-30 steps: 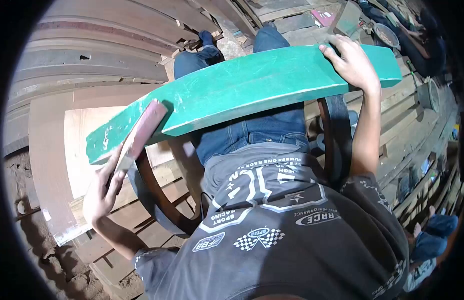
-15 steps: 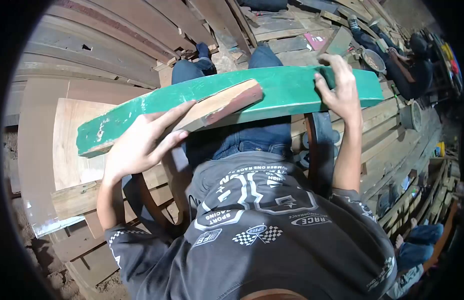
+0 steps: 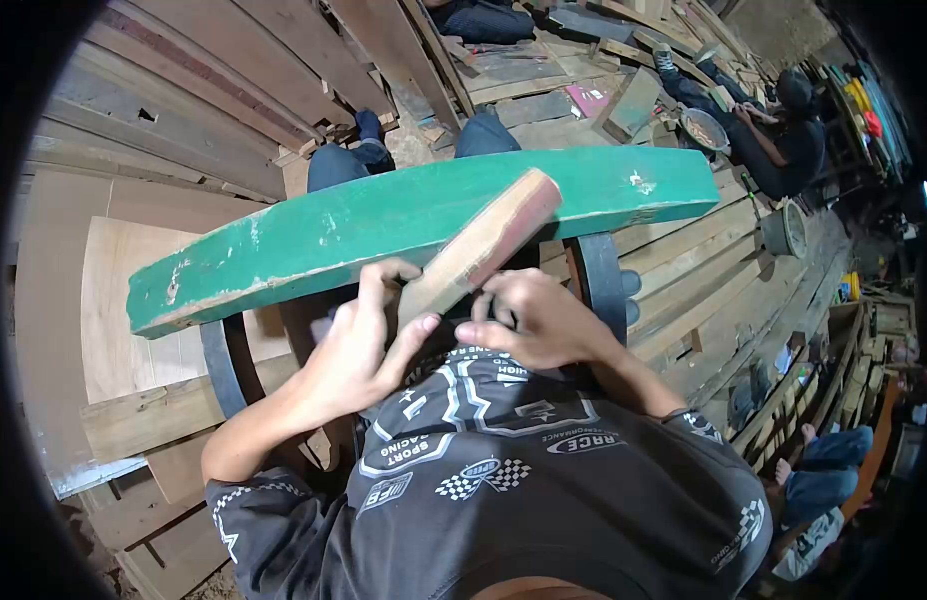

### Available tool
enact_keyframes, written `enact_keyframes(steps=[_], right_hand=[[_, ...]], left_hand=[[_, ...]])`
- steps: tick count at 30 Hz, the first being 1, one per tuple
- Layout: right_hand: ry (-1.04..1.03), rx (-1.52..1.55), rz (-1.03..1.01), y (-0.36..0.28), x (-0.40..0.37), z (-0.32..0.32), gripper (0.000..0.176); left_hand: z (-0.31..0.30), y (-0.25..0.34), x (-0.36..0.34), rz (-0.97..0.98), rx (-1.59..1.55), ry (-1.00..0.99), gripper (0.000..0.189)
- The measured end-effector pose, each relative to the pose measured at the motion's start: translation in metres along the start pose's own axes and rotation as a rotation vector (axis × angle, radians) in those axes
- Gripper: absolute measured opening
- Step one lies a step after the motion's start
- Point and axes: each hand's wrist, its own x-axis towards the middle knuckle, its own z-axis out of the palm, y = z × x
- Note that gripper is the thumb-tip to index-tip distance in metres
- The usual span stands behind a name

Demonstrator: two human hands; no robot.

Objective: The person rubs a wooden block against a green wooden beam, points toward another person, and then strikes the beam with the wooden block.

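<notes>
A wooden block point(image 3: 484, 238) with a reddish-brown side is tilted up in front of my shirt, its far end overlapping the green board. My left hand point(image 3: 354, 350) grips the block's near end between thumb and fingers. Close to the block's right side, my right hand point(image 3: 539, 318) is closed with its fingers curled in; what they hold, if anything, is hidden. The long, slightly curved green-painted board point(image 3: 334, 222) lies across in front of me over the dark chair arms point(image 3: 599, 285). White scuffs mark its face.
Planks point(image 3: 214, 70) lean at the upper left, and plywood sheets point(image 3: 134, 290) lie at the left. Wooden slats point(image 3: 699, 290) run along the right. A bucket point(image 3: 784, 230) stands there. Another person point(image 3: 784, 150) sits at the upper right beside a bowl point(image 3: 704, 130).
My right hand has left the board's right part and come in beside the block. My left hand has drawn the block toward my body, its far end now tilted more upward.
</notes>
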Motion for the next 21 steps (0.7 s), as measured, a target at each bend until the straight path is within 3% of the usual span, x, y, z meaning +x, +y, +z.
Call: enact_keyframes(steps=[1,3,6,9,13,14,15,16,19,21], right_hand=[[-0.017,-0.100,0.067,0.001,-0.001,0.005,0.051],[-0.046,0.267,0.034,-0.005,0.006,0.005,0.042],[0.159,0.422,-0.134,0.014,0.013,0.030,0.033],[0.058,0.595,0.006,0.011,0.011,0.032,0.034],[0.191,0.844,-0.044,0.010,0.010,0.032,0.035],[0.240,0.912,-0.031,0.009,0.010,0.030,0.027],[0.258,0.916,-0.039,0.013,0.008,0.027,0.024],[0.355,0.963,-0.045,0.014,0.006,0.026,0.025],[0.504,0.908,-0.090,0.021,-0.005,0.009,0.028],[0.510,0.810,0.031,0.033,-0.019,-0.016,0.032]], left_hand=[[0.004,0.001,-0.001,-0.028,-0.027,-0.024,0.042],[0.010,-0.002,-0.003,0.010,0.022,-0.026,0.040],[0.013,-0.008,-0.002,0.048,0.063,-0.022,0.042],[0.016,-0.007,-0.006,0.099,0.143,0.018,0.045],[0.018,-0.008,-0.008,0.241,0.266,0.085,0.052],[0.014,-0.003,-0.008,0.236,0.286,0.129,0.053],[0.009,0.003,-0.008,0.234,0.304,0.171,0.054],[-0.002,0.005,-0.005,0.272,0.389,0.089,0.059],[-0.017,0.010,-0.007,0.208,0.259,0.179,0.066],[-0.029,0.015,-0.003,0.237,0.405,0.188,0.069]])
